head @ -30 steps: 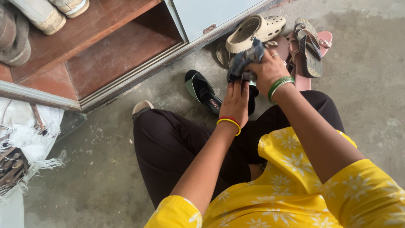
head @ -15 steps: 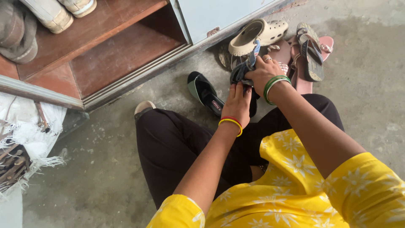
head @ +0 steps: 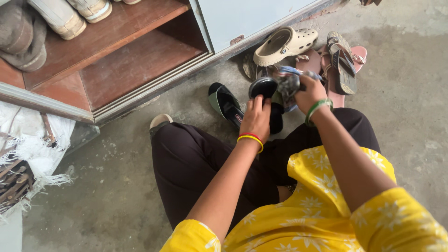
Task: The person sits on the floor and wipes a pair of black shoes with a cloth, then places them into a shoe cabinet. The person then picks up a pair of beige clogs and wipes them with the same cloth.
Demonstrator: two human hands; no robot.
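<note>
At the far left a frayed white cloth [head: 28, 149] lay bunched on the floor beside a low wooden cabinet [head: 116, 60] with reddish-brown shelves, its pale blue door [head: 247, 14] standing open, and a few worn grey and cream shoes [head: 42, 23] sat on the upper shelf. The person sat on the bare grey concrete floor [head: 107, 196] in dark brown trousers [head: 186, 163] and a yellow top printed with white flowers [head: 317, 205]. Just in front of the knee a black slip-on sandal with a green insole [head: 225, 103] lay on the concrete by itself. Next to it, the left hand [head: 255, 119], with red and yellow bangles at the wrist, was closed around the matching black sandal [head: 268, 95], holding it tipped up so that its rounded end faced the camera. The right hand [head: 311, 93], wearing green bangles, was clenched on a crumpled dark grey rag [head: 288, 84] and pressed it against the side of that held sandal. Behind the hands a cream perforated rubber clog [head: 284, 44] rested against the foot of the cabinet door, and farther right a pink flat sandal [head: 359, 49] and a dark strappy sandal [head: 343, 60] lay heaped together, touching one another.
</note>
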